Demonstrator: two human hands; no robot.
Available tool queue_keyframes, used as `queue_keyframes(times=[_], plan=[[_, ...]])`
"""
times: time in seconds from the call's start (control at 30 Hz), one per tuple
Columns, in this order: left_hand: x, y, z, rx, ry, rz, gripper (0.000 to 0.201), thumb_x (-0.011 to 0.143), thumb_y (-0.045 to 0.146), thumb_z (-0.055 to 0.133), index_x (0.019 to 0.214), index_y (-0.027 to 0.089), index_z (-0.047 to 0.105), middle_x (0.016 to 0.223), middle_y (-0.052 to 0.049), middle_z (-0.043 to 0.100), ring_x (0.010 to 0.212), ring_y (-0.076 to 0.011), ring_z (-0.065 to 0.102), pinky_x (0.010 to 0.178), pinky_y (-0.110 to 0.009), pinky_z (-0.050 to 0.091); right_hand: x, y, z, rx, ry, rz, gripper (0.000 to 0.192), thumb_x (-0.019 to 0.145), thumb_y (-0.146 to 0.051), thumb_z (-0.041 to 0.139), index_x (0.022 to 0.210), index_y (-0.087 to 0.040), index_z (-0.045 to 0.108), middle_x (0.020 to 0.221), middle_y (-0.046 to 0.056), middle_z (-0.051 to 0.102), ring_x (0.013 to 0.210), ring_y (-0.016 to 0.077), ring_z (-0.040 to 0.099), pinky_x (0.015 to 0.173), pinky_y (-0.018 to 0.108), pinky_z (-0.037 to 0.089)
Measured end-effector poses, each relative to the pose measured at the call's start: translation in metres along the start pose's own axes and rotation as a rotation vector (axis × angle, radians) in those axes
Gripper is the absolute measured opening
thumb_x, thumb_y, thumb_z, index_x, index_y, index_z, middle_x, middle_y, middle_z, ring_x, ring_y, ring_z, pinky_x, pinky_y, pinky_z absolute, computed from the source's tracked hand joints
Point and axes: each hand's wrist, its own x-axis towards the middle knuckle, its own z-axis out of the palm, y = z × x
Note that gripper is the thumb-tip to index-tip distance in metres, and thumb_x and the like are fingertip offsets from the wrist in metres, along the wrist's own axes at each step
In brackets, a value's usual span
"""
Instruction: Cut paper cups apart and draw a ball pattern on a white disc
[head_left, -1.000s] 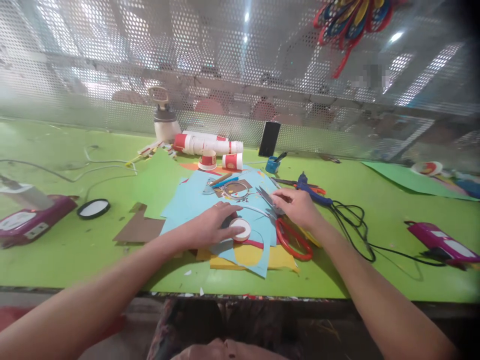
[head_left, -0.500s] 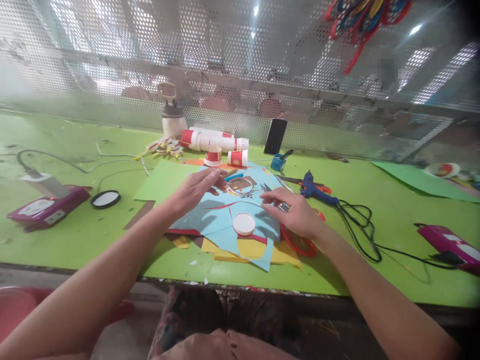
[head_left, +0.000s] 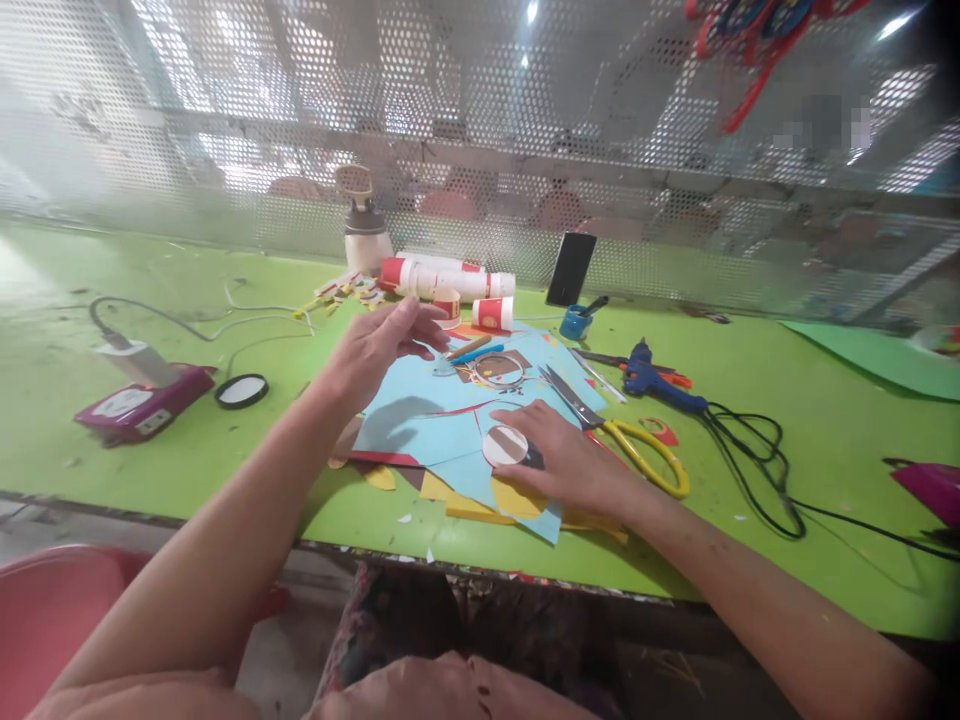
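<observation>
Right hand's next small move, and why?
Probably close the right hand gently on the flat, round white disc: thumb and fingers stand on either side of it, though firm contact can't be told. The disc is over light-blue paper, and the left hand is raised well away from it.

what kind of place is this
It looks like a craft workshop or classroom, though I can't tell which: cut blue paper, yellow-handled scissors and a blue glue gun all show handiwork going on.
</observation>
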Motion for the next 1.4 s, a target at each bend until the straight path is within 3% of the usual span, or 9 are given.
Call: queue_keyframes(times=[0.17, 0.3, 0.37, 0.5, 0.6, 0.77, 0.93, 1.1, 1.4], plan=[[0.002, 0.013, -0.020, 0.031, 0.075, 0.038, 0.045, 0.091, 0.052, 0.051, 0.100, 0.012, 0.068, 0.083, -0.009, 0.071, 0.080, -0.0188, 0.068, 0.071, -0.031, 0.053, 0.001, 0.001, 0.001, 0.005, -0.003, 0.016, 0.047, 0.084, -0.036, 0.068, 0.125, -0.017, 0.056, 0.113, 0.014, 0.063, 0.108, 0.0313, 0.053, 0.094, 0.050, 0.046], [0.001, 0.018, -0.031, 0.224, 0.040, 0.032, 0.031, 0.088, 0.041, 0.059, 0.093, 0.013, 0.070, 0.085, -0.008, 0.072, 0.081, -0.0179, 0.067, 0.074, -0.032, 0.052, 0.001, 0.002, 0.003, 0.013, 0.007, 0.048, 0.050, 0.083, -0.036, 0.070, 0.126, -0.016, 0.056, 0.108, 0.013, 0.064, 0.104, 0.0312, 0.055, 0.091, 0.050, 0.047], [-0.001, 0.017, -0.028, 0.375, -0.081, -0.003, 0.028, 0.085, 0.040, 0.062, 0.089, 0.013, 0.071, 0.087, -0.008, 0.072, 0.082, -0.0180, 0.066, 0.076, -0.032, 0.052, 0.000, 0.002, 0.004, 0.020, 0.016, 0.072, 0.052, 0.082, -0.037, 0.070, 0.127, -0.017, 0.055, 0.110, 0.013, 0.064, 0.104, 0.0313, 0.056, 0.089, 0.050, 0.048], [-0.004, 0.006, -0.004, 0.560, -0.472, -0.087, 0.031, 0.084, 0.040, 0.062, 0.101, 0.016, 0.069, 0.100, -0.008, 0.073, 0.092, -0.0194, 0.066, 0.082, -0.033, 0.051, -0.002, 0.004, 0.008, 0.043, 0.044, 0.115, 0.061, 0.081, -0.038, 0.071, 0.134, -0.020, 0.049, 0.118, 0.012, 0.061, 0.109, 0.0309, 0.056, 0.092, 0.050, 0.047], [-0.009, -0.003, 0.020, 0.648, -0.676, -0.022, 0.037, 0.082, 0.038, 0.063, 0.112, 0.016, 0.064, 0.110, -0.010, 0.069, 0.096, -0.0202, 0.064, 0.082, -0.032, 0.051, -0.003, 0.007, 0.013, 0.061, 0.058, 0.126, 0.074, 0.078, -0.036, 0.074, 0.143, -0.023, 0.039, 0.122, 0.011, 0.061, 0.115, 0.0305, 0.054, 0.097, 0.050, 0.044], [-0.017, -0.008, 0.045, 0.772, -0.837, 0.059, 0.041, 0.083, 0.039, 0.064, 0.118, 0.020, 0.062, 0.113, -0.008, 0.066, 0.099, -0.0223, 0.061, 0.086, -0.035, 0.049, -0.001, 0.008, 0.014, 0.079, 0.053, 0.131, 0.083, 0.076, -0.033, 0.077, 0.146, -0.021, 0.034, 0.127, 0.013, 0.060, 0.120, 0.0310, 0.051, 0.097, 0.050, 0.045], [-0.018, -0.018, 0.052, 0.783, -0.837, 0.168, 0.038, 0.082, 0.028, 0.064, 0.120, 0.023, 0.061, 0.121, -0.008, 0.062, 0.110, -0.0231, 0.057, 0.092, -0.034, 0.046, -0.002, 0.005, 0.008, 0.089, 0.027, 0.145, 0.083, 0.078, -0.036, 0.074, 0.148, -0.020, 0.032, 0.136, 0.017, 0.052, 0.126, 0.0311, 0.047, 0.098, 0.051, 0.045], [-0.021, -0.027, 0.053, 0.844, -0.790, 0.178, 0.044, 0.084, 0.038, 0.064, 0.124, 0.022, 0.058, 0.115, -0.010, 0.061, 0.106, -0.0253, 0.058, 0.089, -0.036, 0.048, -0.004, 0.007, 0.000, 0.083, -0.010, 0.131, 0.086, 0.076, -0.042, 0.075, 0.149, -0.021, 0.033, 0.134, 0.017, 0.054, 0.122, 0.0301, 0.054, 0.095, 0.047, 0.048], [-0.027, -0.028, 0.055, 0.871, -0.764, 0.174, 0.036, 0.087, 0.043, 0.058, 0.112, 0.017, 0.061, 0.109, -0.010, 0.060, 0.104, -0.0253, 0.055, 0.088, -0.037, 0.047, -0.026, 0.004, -0.059, -0.015, -0.145, 0.020, 0.046, 0.080, -0.030, 0.073, 0.122, -0.013, 0.063, 0.116, 0.015, 0.067, 0.112, 0.0282, 0.058, 0.099, 0.046, 0.044]])
